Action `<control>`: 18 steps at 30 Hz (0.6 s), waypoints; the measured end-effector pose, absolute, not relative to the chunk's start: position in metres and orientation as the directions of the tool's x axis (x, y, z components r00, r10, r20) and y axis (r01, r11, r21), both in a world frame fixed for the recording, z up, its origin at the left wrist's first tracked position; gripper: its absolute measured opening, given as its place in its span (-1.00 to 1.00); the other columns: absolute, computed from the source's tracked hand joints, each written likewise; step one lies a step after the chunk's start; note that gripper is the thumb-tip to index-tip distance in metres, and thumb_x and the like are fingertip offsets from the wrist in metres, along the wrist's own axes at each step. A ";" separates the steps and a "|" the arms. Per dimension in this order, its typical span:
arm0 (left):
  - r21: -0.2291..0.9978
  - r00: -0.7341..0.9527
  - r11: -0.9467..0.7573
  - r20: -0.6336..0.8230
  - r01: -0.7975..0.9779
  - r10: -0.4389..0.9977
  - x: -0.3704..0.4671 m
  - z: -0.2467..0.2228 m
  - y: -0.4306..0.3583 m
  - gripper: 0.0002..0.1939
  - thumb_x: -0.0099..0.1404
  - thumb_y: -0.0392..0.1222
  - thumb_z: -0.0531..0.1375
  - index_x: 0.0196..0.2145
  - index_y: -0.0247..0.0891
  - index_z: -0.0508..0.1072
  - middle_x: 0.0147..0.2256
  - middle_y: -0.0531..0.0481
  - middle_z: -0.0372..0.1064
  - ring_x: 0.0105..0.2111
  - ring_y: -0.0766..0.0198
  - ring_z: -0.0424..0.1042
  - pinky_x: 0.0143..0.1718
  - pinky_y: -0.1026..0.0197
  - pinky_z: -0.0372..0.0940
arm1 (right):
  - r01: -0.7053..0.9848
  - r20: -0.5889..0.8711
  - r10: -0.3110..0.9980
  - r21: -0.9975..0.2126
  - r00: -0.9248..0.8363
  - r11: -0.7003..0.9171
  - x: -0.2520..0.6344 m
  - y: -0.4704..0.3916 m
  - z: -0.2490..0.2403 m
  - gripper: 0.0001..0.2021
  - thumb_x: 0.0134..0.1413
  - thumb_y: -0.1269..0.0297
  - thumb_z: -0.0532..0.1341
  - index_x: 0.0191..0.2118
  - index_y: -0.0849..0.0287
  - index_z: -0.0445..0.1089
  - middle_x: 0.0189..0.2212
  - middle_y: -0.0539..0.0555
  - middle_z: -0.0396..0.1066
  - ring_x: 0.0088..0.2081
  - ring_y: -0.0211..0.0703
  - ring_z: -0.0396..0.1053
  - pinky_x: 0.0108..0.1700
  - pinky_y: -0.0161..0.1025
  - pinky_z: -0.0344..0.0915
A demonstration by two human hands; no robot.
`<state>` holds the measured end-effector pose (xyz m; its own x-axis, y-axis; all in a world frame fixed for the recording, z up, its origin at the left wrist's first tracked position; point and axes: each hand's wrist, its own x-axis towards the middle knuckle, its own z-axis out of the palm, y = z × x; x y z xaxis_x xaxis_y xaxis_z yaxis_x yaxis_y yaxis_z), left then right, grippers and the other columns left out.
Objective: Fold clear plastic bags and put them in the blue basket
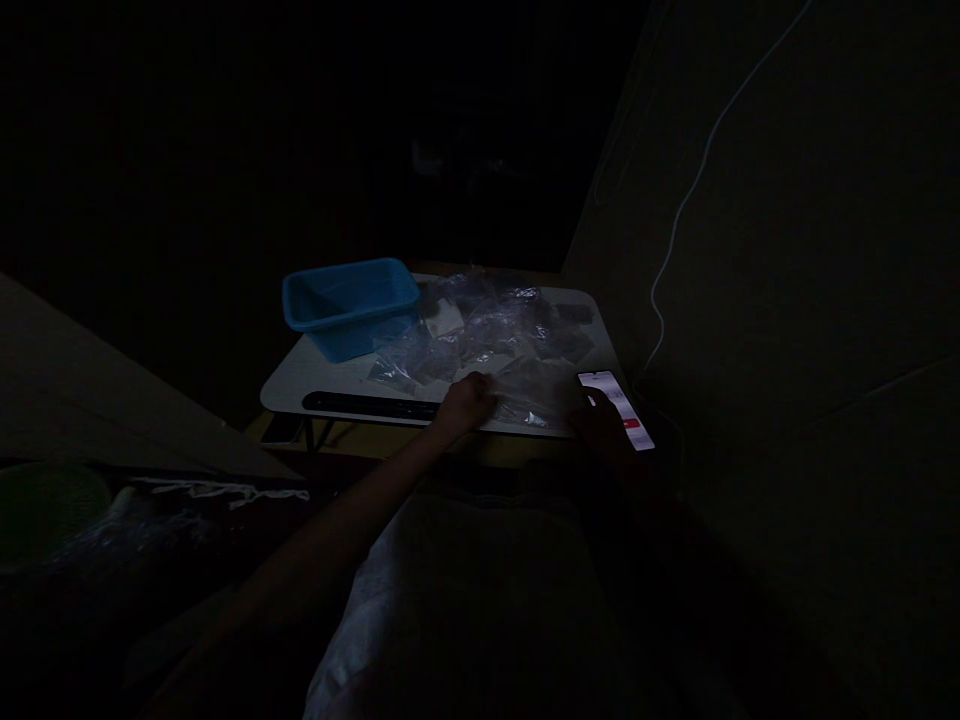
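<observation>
In dim light, several clear plastic bags lie crumpled across a small white table. My left hand is closed on the edge of a clear bag near the table's front edge. At that bag's right side is my right hand, dark against the lit screen of a phone; what its fingers hold is too dark to make out. A small white item lies among the bags.
A blue basin stands at the table's back left. A dark slot runs along the front edge. A white cable hangs down the right wall. At the lower left is a green round object.
</observation>
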<state>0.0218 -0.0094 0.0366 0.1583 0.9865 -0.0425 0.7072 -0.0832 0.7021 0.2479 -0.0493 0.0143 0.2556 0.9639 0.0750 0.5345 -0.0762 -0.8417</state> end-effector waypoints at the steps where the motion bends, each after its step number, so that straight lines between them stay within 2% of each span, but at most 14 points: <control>1: 0.647 0.149 -0.111 -0.004 0.755 0.989 0.023 0.038 -0.009 -0.66 0.10 -0.17 0.18 -0.14 -0.24 0.30 -0.42 -0.01 0.41 -0.40 0.22 0.42 -0.43 0.31 0.23 | 0.551 0.084 0.963 -0.832 0.257 -0.074 0.247 -0.050 0.014 -0.58 -0.29 0.34 0.10 -0.15 0.14 0.25 -0.59 -0.07 0.28 -0.56 -0.22 0.26 -0.53 -0.28 0.19; 4: 0.508 0.136 -0.152 0.070 0.848 0.988 0.027 0.041 -0.011 -0.52 0.11 -0.09 0.16 -0.01 -0.21 0.22 -0.35 -0.06 0.43 -0.30 0.10 0.42 -0.36 0.22 0.24 | 0.616 0.127 0.954 -0.784 0.271 -0.070 0.244 -0.051 0.014 -0.57 -0.28 0.34 0.09 -0.13 0.16 0.25 -0.50 0.00 0.34 -0.49 -0.18 0.29 -0.47 -0.25 0.22; 6: 0.460 0.165 -0.186 0.084 0.868 0.983 0.029 0.041 -0.012 -0.51 0.14 -0.09 0.12 0.03 -0.21 0.18 -0.33 -0.09 0.43 -0.29 0.08 0.42 -0.34 0.20 0.24 | 0.666 0.145 0.948 -0.741 0.282 -0.085 0.242 -0.051 0.015 -0.58 -0.26 0.34 0.08 -0.13 0.18 0.26 -0.46 0.04 0.37 -0.44 -0.15 0.31 -0.41 -0.22 0.24; 9: 0.450 0.252 -0.270 0.100 0.851 0.963 0.030 0.036 -0.011 -0.52 0.17 -0.14 0.08 0.06 -0.22 0.16 -0.29 -0.10 0.41 -0.26 0.10 0.40 -0.28 0.18 0.23 | 0.714 0.149 0.948 -0.693 0.280 -0.102 0.240 -0.050 0.017 -0.59 -0.22 0.36 0.06 -0.12 0.19 0.27 -0.41 0.09 0.39 -0.38 -0.11 0.33 -0.34 -0.21 0.25; 12: 0.465 0.367 -0.397 0.158 0.791 0.917 0.028 0.029 -0.004 -0.42 0.12 -0.17 0.14 0.10 -0.25 0.12 -0.17 -0.14 0.36 -0.14 0.10 0.32 -0.14 0.15 0.19 | 0.727 0.133 0.958 -0.679 0.252 -0.097 0.240 -0.049 0.019 -0.58 -0.20 0.36 0.07 -0.09 0.20 0.26 -0.33 0.12 0.41 -0.32 -0.09 0.35 -0.31 -0.19 0.27; 15: 0.438 0.430 -0.458 0.168 0.774 0.887 0.026 0.026 0.003 -0.32 0.09 -0.11 0.16 0.14 -0.29 0.06 -0.05 -0.20 0.27 -0.01 0.05 0.19 -0.03 0.04 0.10 | 0.741 0.123 0.963 -0.664 0.238 -0.099 0.242 -0.047 0.018 -0.58 -0.19 0.37 0.08 -0.09 0.22 0.27 -0.29 0.15 0.41 -0.28 -0.05 0.35 -0.28 -0.17 0.29; 18: 0.379 0.452 -0.473 0.149 0.795 0.880 0.025 0.025 0.006 -0.38 0.20 -0.06 0.05 0.16 -0.31 0.01 0.03 -0.25 0.20 0.07 0.00 0.08 -0.02 -0.08 0.03 | 0.752 0.163 0.970 -0.659 0.178 -0.027 0.244 -0.044 0.014 -0.62 -0.17 0.38 0.08 -0.12 0.21 0.30 -0.28 0.15 0.42 -0.25 -0.05 0.36 -0.25 -0.17 0.30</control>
